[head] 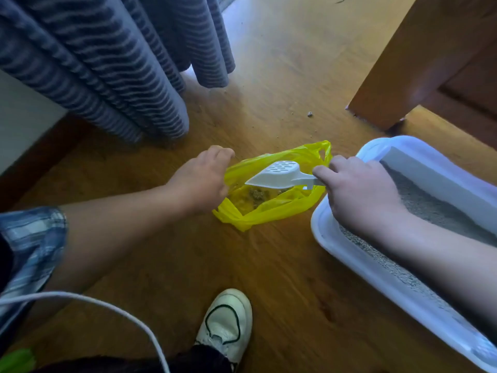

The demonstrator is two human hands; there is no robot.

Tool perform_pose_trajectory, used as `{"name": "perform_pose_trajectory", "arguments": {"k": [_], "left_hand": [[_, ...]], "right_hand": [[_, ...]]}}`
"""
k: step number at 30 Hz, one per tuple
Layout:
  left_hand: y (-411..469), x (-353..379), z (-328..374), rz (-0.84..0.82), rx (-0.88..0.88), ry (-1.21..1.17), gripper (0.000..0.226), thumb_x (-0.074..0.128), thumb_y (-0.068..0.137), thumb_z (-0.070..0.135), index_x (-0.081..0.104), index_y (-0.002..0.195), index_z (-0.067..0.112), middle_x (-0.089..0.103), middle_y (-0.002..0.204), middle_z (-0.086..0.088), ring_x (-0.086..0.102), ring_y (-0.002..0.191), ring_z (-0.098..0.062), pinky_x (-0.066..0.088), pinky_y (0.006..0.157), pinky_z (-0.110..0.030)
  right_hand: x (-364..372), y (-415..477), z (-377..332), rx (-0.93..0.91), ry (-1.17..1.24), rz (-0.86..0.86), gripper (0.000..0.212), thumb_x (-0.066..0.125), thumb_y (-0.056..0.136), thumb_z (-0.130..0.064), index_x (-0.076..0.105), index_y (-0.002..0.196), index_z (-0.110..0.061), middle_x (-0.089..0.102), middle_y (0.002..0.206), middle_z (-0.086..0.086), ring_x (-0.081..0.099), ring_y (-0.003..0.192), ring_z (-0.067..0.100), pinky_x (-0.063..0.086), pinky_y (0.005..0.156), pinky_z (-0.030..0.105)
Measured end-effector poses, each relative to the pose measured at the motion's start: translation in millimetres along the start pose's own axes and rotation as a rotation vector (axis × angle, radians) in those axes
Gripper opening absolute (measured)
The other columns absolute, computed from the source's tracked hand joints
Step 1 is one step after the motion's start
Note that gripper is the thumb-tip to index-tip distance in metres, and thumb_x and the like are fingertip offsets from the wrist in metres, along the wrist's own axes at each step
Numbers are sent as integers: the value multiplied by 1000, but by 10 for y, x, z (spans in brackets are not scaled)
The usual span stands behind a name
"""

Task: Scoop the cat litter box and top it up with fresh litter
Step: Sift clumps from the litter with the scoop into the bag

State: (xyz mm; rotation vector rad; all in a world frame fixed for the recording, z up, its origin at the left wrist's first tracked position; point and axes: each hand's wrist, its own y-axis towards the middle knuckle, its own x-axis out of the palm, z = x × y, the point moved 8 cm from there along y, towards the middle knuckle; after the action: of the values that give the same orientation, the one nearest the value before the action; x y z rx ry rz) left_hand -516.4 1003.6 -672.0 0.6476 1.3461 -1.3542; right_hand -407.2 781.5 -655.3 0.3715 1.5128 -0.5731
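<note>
A yellow plastic bag [271, 208] lies open on the wooden floor with clumps of used litter [256, 195] inside. My left hand [200, 179] grips the bag's left edge and holds it open. My right hand [357, 189] grips the handle of a white slotted litter scoop [279, 173], whose head hangs tilted over the bag's mouth. To the right stands the white litter box [347, 254] holding grey litter [427, 203]; my right forearm crosses above it.
Blue striped curtains [113, 68] hang at the back left. A wooden furniture piece [419, 57] stands at the back right. My white shoe [228, 321] is near the bottom centre and a white cable [118, 308] crosses the lower left. Stray litter bits [310, 113] dot the floor.
</note>
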Motion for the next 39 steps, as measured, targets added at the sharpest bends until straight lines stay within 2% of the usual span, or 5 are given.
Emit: {"name": "perform_pose_trajectory", "arguments": {"k": [6,16,22,29,39], "left_hand": [[111,-6,332,13,81,1,60,54,84,13,38,141,13,42,140,-7,47,123,-29,42,98,-41],[478,142,1997,44,470,-31,43,55,92,22,47,134,14,46,139,-7,48,124,-29,41,98,-38],[563,399,2577,43,619,66,53,48,79,25,53,127,2,50,138,-24,52,115,-47,46,96,-49],[522,586,2729,81,711,166,47,58,72,14,60,114,-7,55,127,-34,32,124,-47,47,92,-63],[586,724,2548,-7,654,97,53,48,76,17,53,127,5,45,141,-20,35,132,-55,43,100,-56]], "right_hand": [[-61,-158,348,222,365,3,17,53,93,-23,55,109,-29,60,100,1,61,91,32,48,67,40],[-21,-1297,1689,775,677,96,30,42,78,-39,62,94,-25,66,86,-6,57,86,21,41,72,34],[193,-2033,1927,801,630,-75,19,55,90,-40,66,85,-26,69,81,-7,62,81,22,47,72,35],[752,-2430,1725,571,233,-807,34,45,89,-65,63,92,-36,62,89,-18,60,88,13,55,78,35],[1047,-2124,1407,570,301,-779,31,44,97,-57,62,103,-34,65,92,-11,62,88,18,52,73,34]]}}
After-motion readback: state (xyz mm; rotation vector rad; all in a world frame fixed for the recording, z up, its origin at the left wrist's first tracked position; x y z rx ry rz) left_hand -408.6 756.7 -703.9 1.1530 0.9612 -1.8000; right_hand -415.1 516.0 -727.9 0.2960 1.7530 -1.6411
